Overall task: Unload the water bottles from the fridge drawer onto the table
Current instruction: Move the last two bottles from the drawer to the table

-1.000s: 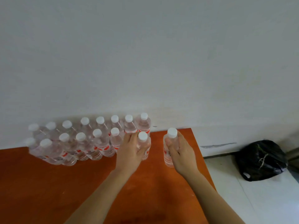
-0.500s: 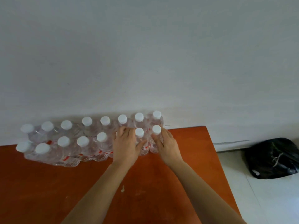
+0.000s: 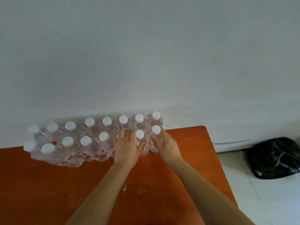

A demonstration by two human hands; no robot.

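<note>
Two rows of upright water bottles (image 3: 86, 143), white-capped and red-labelled, stood packed together on the orange bench (image 3: 48, 184), against the white wall (image 3: 146, 54). The fridge drawer was out of view.

The left hand (image 3: 128, 148) curled round the second-last bottle (image 3: 140, 134) of the front row, thumb on its right side and fingers reaching past its left. The right hand (image 3: 167, 146) gripped the end bottle (image 3: 156, 130) beside it, thumb on the left, fingers wrapped behind. Both bottles appeared to sit on the bench, touching their neighbours.

The step looked like seating this pair into the row. To do it well, each base should be flat before the fingers loosen, and the hands should let go by opening sideways and drawing back low toward the body, since a knuckle catching a cap could tip a neighbour and topple the tight line. The end bottle stood near the bench's right edge, so it wanted a gentle nudge inward, not outward. A black plastic bag (image 3: 274, 158) lay on the floor (image 3: 267, 200) to the right.
</note>
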